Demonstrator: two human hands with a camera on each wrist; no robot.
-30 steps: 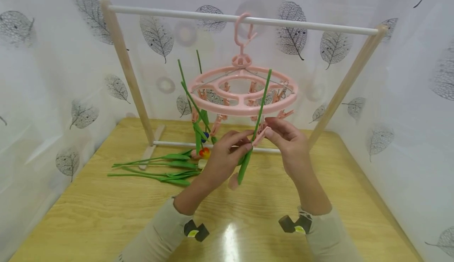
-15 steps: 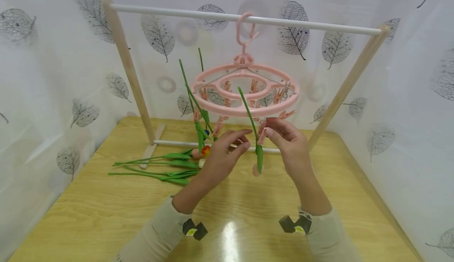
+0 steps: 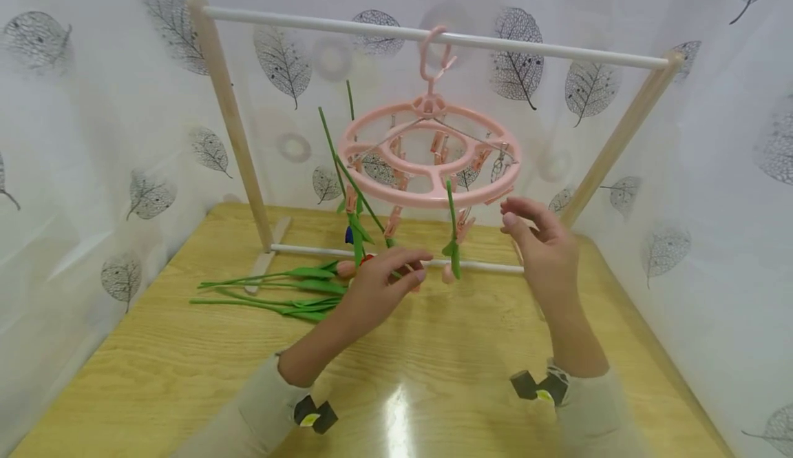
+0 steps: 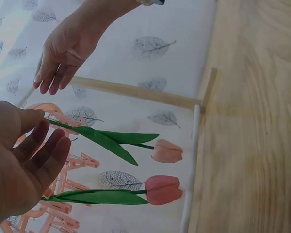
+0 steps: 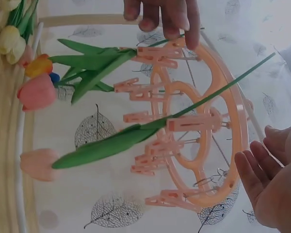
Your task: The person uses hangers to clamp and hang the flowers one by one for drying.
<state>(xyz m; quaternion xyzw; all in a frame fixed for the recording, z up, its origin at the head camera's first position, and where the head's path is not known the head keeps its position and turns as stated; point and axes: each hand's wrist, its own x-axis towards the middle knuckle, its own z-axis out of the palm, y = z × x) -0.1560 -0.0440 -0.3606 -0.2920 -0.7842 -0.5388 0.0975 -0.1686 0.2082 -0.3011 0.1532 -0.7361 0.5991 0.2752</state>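
A pale pink artificial tulip (image 5: pixel 41 164) hangs bloom down, its stem gripped by a clothespin (image 5: pixel 191 123) on the front of a pink round drying hanger (image 3: pixel 421 198). My left hand (image 3: pixel 381 286) hovers to the left of this tulip, fingers loosely bent and holding nothing. To its right, my right hand (image 3: pixel 548 248) is raised near the hanger's rim with nothing in its grasp. Other tulips dangle at the hanger's left side, among them a deeper pink one (image 5: pixel 36 92), a red-yellow one (image 5: pixel 39 65) and a blue one (image 5: pixel 54 77).
Several tulips (image 3: pixel 303 287) lie on the wooden table (image 3: pixel 186 375) at the left. The hanger hooks over the white top bar (image 3: pixel 310 24) of a stand with wooden posts (image 3: pixel 232 120). A lower white bar (image 3: pixel 495 266) runs behind the hands. Leaf-print curtains surround the table.
My left hand let go of the tulip, which swung to hang from the clothespin. My right hand then released the clothespin and drew away to the right. The hanger tilts and sways slightly.
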